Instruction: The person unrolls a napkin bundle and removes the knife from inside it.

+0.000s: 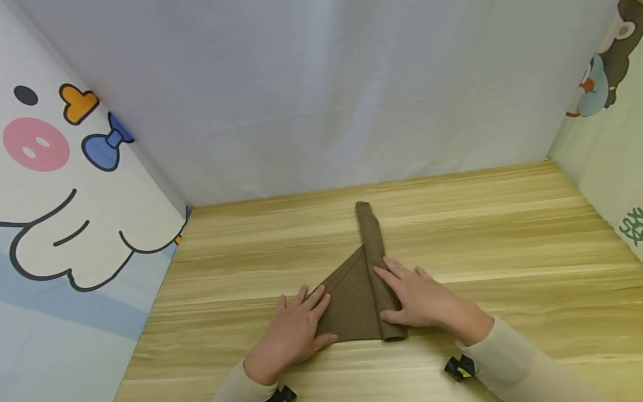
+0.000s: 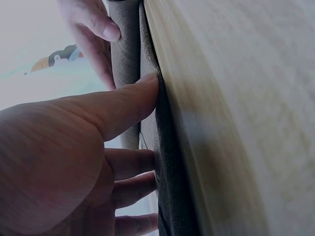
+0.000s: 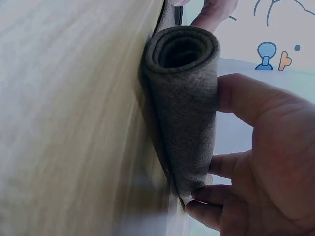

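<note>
A dark brown cloth [image 1: 350, 304] lies on the wooden table, its right side rolled into a tube and its left part a flat triangle with a folded edge. My left hand [image 1: 296, 330] rests on the flat part, fingers spread along the slanted edge; the left wrist view shows its thumb and fingers on the cloth [image 2: 150, 118]. Against the right side of the roll, my right hand [image 1: 419, 296] lays its fingertips and thumb. Spiral layers show at the near end of the roll [image 3: 184, 98] in the right wrist view.
The wooden table [image 1: 241, 240] extends around the cloth. A pale grey wall sheet [image 1: 326, 100] stands behind it. Side panels with cartoon prints stand at left [image 1: 90, 167] and right [image 1: 613, 139]. A black wrist device [image 1: 459, 368] sits by the right sleeve.
</note>
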{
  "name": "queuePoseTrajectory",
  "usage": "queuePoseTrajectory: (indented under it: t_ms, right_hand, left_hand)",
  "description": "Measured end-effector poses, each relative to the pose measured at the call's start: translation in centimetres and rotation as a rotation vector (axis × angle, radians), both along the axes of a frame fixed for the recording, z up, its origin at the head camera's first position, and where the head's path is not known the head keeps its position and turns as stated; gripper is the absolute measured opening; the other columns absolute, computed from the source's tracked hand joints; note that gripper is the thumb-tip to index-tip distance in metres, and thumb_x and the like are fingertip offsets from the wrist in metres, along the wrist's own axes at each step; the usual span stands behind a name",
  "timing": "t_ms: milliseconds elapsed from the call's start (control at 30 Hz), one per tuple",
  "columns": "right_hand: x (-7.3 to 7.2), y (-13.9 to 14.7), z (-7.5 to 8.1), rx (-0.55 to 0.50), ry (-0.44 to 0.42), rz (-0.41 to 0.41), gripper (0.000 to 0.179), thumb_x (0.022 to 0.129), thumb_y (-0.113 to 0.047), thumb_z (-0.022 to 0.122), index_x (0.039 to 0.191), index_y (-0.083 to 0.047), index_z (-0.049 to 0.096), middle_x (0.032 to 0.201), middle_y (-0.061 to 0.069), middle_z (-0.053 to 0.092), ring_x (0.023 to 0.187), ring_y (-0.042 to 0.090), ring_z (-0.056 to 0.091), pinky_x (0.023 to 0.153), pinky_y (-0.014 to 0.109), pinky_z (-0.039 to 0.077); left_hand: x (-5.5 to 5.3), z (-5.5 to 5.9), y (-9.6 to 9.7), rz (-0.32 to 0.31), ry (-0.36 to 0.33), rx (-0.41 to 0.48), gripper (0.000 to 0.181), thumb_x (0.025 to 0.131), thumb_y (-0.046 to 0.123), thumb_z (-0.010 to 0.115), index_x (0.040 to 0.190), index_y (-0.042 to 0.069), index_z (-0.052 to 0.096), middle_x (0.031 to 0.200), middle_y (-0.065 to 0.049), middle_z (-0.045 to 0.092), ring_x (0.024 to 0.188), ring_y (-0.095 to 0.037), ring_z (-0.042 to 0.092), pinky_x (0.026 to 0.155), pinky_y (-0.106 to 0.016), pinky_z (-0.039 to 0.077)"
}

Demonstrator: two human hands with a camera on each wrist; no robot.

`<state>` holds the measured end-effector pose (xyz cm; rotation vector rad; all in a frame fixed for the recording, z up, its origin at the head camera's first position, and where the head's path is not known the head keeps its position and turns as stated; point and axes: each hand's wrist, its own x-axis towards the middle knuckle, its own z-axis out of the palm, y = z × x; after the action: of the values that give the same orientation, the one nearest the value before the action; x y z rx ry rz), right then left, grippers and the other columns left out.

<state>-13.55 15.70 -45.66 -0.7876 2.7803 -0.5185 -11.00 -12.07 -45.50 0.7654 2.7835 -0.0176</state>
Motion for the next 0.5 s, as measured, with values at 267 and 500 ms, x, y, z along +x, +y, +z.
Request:
queuePoseTrajectory:
  t_ms: [267,500]
  right_hand:
    - [0.15,0.79,-0.17,-0.001,-0.01,-0.011,0.088,0.085,-0.05,0.067,0.151,-0.006,0.03,0.156,0.021,0.022,0.14,0.034,0.029,0.103,0.066,0.024]
    - [0.24,0.92,-0.06,-0.012,-0.025,-0.009,0.088,0.085,-0.049,0.067,0.151,-0.005,0.029,0.156,0.021,0.021,0.14,0.034,0.028,0.103,0.066,0.023]
  left_hand:
    - [0.02,0.05,-0.03,0.002,-0.005,-0.008,0.08,0.088,0.065,0.053,0.15,0.016,0.037,0.157,-0.003,0.026,0.142,-0.034,0.025,0.1,-0.066,0.03]
    - [0.0,0.05,-0.04,0.007,-0.003,-0.005,0.08,0.087,0.065,0.053,0.149,0.016,0.038,0.157,-0.003,0.027,0.142,-0.034,0.026,0.1,-0.066,0.03]
